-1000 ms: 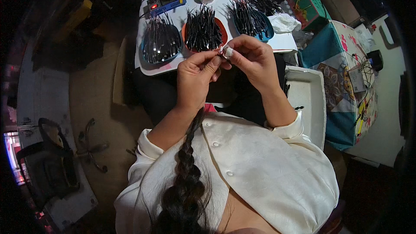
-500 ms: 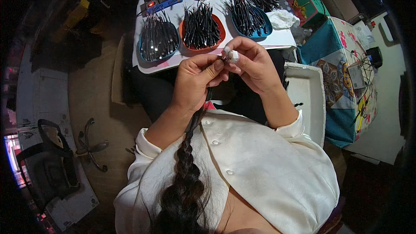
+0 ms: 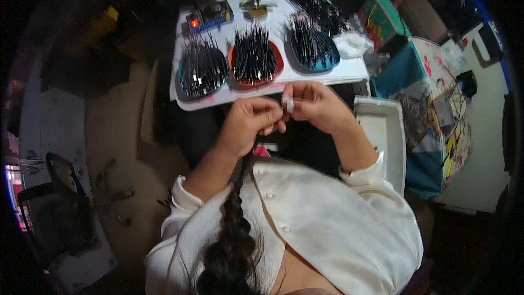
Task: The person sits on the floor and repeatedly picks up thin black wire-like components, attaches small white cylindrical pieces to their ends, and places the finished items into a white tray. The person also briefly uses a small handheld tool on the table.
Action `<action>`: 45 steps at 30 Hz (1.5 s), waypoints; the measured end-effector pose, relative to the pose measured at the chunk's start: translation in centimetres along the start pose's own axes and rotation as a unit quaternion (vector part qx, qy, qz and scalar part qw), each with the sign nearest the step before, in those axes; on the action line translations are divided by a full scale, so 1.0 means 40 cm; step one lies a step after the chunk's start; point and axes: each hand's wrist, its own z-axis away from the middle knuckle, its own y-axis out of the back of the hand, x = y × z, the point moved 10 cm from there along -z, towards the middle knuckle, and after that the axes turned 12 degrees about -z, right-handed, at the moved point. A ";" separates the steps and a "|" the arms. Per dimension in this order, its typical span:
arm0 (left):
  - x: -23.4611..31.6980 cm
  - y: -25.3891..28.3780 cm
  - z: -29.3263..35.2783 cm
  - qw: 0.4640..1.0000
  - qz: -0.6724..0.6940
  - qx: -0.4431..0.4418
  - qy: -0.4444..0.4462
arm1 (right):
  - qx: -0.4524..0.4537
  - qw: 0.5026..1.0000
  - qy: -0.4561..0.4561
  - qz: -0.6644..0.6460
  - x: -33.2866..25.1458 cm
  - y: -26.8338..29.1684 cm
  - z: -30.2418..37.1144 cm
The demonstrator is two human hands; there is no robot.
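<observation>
My left hand [image 3: 244,124] and my right hand [image 3: 323,107] meet over my lap, just in front of the white table's near edge. Both are closed in a pinch, fingertips almost touching, around something small and dark that the fingers mostly hide. White tape [image 3: 289,104] wraps a fingertip of my right hand. A thin dark strand runs below my left hand, where my dark braid [image 3: 234,224] also hangs, so I cannot tell the two apart. Beyond my hands stand a left blue tray [image 3: 203,95], an orange tray [image 3: 256,82] and a right blue tray [image 3: 328,65], each full of short black cables.
The white table [image 3: 188,105] also bears a blue device with a red light [image 3: 213,21], a small tin [image 3: 255,11], crumpled white tissue [image 3: 353,45] and a heap of black cables [image 3: 311,3]. A white foam box [image 3: 396,125] stands right, beside a cloth-covered table [image 3: 423,166].
The view has shifted, so the table, trays and both hands sit lower in the picture. My hands keep pinching together; the picture is now blurrier.
</observation>
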 end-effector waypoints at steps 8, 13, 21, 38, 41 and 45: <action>-0.019 0.013 -0.022 0.987 -0.161 0.003 0.017 | -0.004 0.999 -0.033 0.019 0.022 0.039 -0.016; -0.022 0.017 -0.042 0.998 -0.043 -0.018 -0.049 | -0.042 0.995 -0.067 -0.064 0.040 0.026 -0.016; 0.011 -0.003 -0.020 0.996 -0.073 -0.022 -0.047 | -0.059 0.979 -0.068 -0.181 0.053 0.002 -0.022; -0.058 0.104 -0.102 0.991 0.017 0.130 -0.014 | 0.366 0.672 0.206 0.610 -0.496 0.610 -0.199; -0.071 0.103 -0.116 0.992 -0.005 0.130 0.006 | 0.377 0.640 0.129 0.657 -0.532 0.716 -0.317; -0.072 0.105 -0.133 0.992 0.002 0.124 0.014 | 0.406 0.616 0.018 0.675 -0.510 0.793 -0.455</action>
